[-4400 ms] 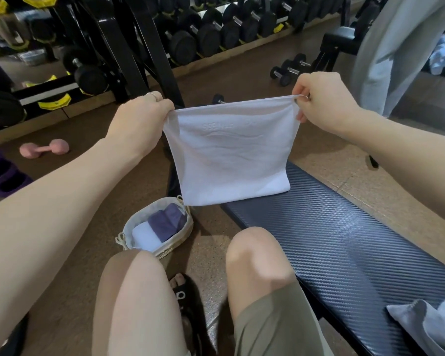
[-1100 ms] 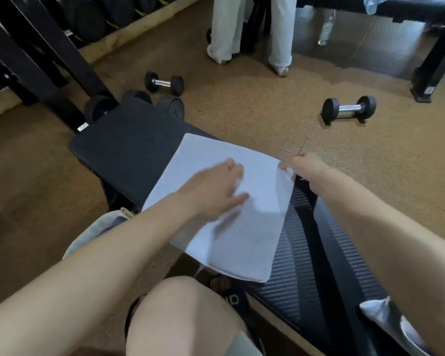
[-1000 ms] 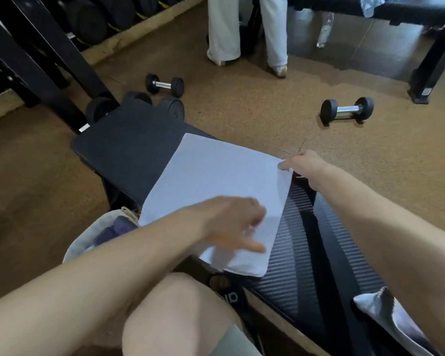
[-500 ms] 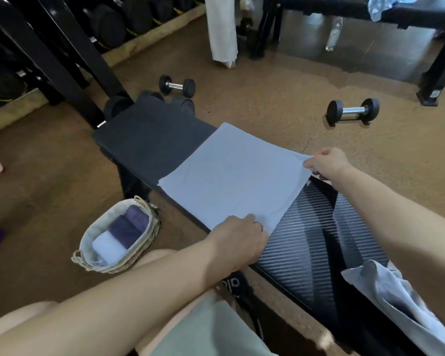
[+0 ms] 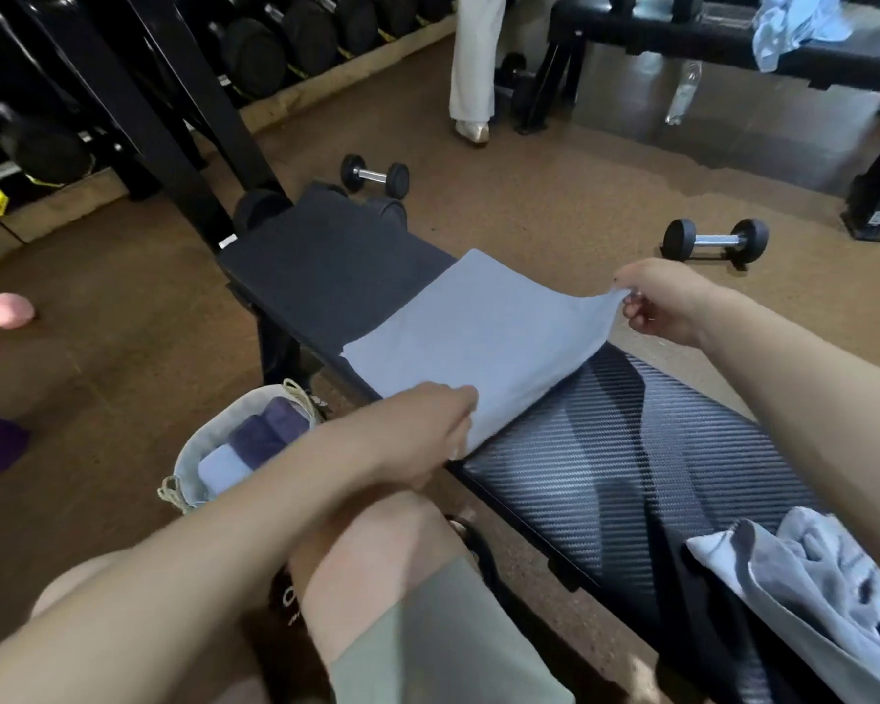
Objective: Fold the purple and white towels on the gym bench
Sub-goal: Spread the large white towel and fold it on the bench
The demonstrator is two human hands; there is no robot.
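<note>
Both hands (image 5: pixel 428 424) (image 5: pixel 666 302) seemingly pinching white towel (image 5: pixel 478 343) corners

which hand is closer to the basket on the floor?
Left. The left hand grips the white towel's near corner just right of and above the basket; the right hand pinches the far corner, across the bench.

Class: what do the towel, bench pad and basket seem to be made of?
Towel: soft matte white cloth; its pinched corner lifts and drapes.
Bench pad: probably vinyl with a carbon-weave pattern and slight sheen.
Basket: pale fabric, seemingly rope-trimmed.
</note>
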